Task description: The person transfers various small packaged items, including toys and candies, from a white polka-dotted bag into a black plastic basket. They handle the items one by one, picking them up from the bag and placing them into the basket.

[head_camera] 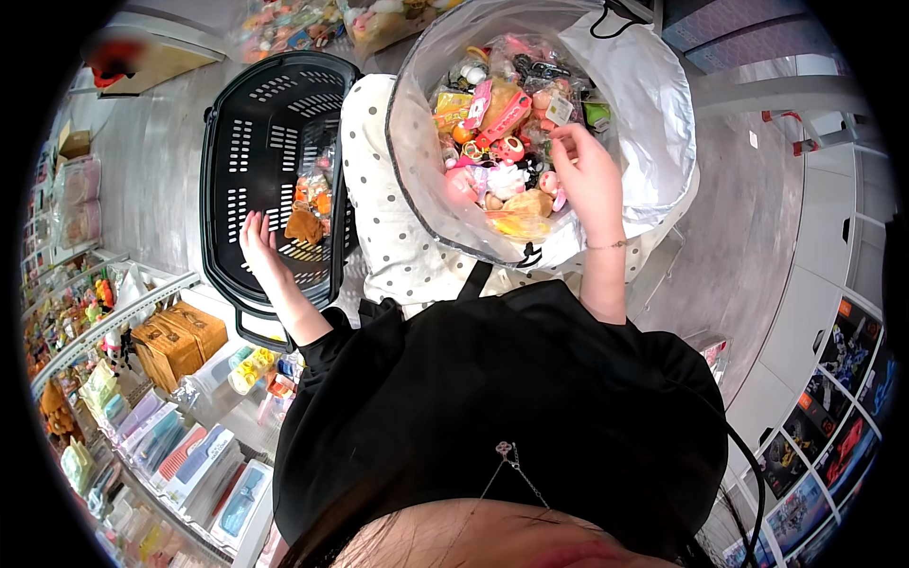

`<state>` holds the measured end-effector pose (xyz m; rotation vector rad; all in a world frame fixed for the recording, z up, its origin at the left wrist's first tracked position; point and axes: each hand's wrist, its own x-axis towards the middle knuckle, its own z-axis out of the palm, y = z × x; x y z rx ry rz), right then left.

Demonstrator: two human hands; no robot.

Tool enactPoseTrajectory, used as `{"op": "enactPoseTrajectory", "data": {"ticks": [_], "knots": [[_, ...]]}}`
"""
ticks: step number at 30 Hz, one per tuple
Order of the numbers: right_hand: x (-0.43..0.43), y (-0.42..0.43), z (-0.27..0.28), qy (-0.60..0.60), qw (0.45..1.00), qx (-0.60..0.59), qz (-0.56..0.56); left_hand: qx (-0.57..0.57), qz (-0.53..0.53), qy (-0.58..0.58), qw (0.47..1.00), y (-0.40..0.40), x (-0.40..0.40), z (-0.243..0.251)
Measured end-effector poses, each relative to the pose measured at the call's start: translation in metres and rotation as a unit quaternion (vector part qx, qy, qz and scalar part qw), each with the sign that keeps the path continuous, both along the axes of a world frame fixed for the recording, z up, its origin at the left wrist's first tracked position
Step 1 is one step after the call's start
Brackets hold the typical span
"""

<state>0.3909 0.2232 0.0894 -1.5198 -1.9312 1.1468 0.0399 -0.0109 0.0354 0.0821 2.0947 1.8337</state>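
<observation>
A round white fabric bin [653, 135] with a dark rim is filled with small plush keychains and trinkets [504, 142], many in clear plastic bags. My right hand [586, 167] reaches over its near right side, fingertips at the trinkets; whether they grip something I cannot tell. To the left is a black plastic shopping basket [241, 192] with slotted walls. It holds some bagged trinkets [316, 184] and a brown plush item [305, 226]. My left hand [263, 241] is over the basket's near side, fingers loosely spread, with nothing visible in it.
A polka-dot cloth [383, 234] lies beneath the bin. Clear bags of plush toys [284, 28] lie beyond. Shelves at the lower left carry packaged combs [192, 454] and a wooden-looking box [177, 341]. White drawers [817, 227] and picture boxes [845, 341] line the right.
</observation>
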Motion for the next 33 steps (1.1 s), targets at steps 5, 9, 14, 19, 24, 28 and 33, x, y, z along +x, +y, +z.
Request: {"op": "enactPoseTrajectory", "data": {"ticks": [5,9,14,19,24,28,33], "knots": [[-0.004,-0.006,-0.029,-0.144,0.966,0.141,0.162,0.085,-0.116,-0.035,0.989,0.024,0.017,0.025],[-0.012,-0.018,-0.038,-0.121,0.948,0.102,0.277,0.159,-0.157,-0.009,0.975,0.059,0.051,0.058],[-0.012,-0.014,-0.018,-0.115,0.959,0.171,0.196,0.249,-0.292,0.068,0.921,0.083,0.086,0.101],[-0.001,-0.010,0.016,0.040,0.985,0.137,0.093,0.333,-0.473,0.070,0.813,0.095,0.115,0.123],[0.006,-0.017,0.040,0.184,0.971,0.125,0.084,0.280,-0.533,-0.009,0.799,0.112,0.159,0.136],[0.007,-0.029,0.055,0.330,0.936,0.100,0.077,0.117,-0.616,0.068,0.776,0.129,0.196,0.124],[0.011,-0.036,0.068,0.513,0.854,0.070,0.051,0.007,-0.670,0.248,0.700,0.142,0.215,0.103]]}}
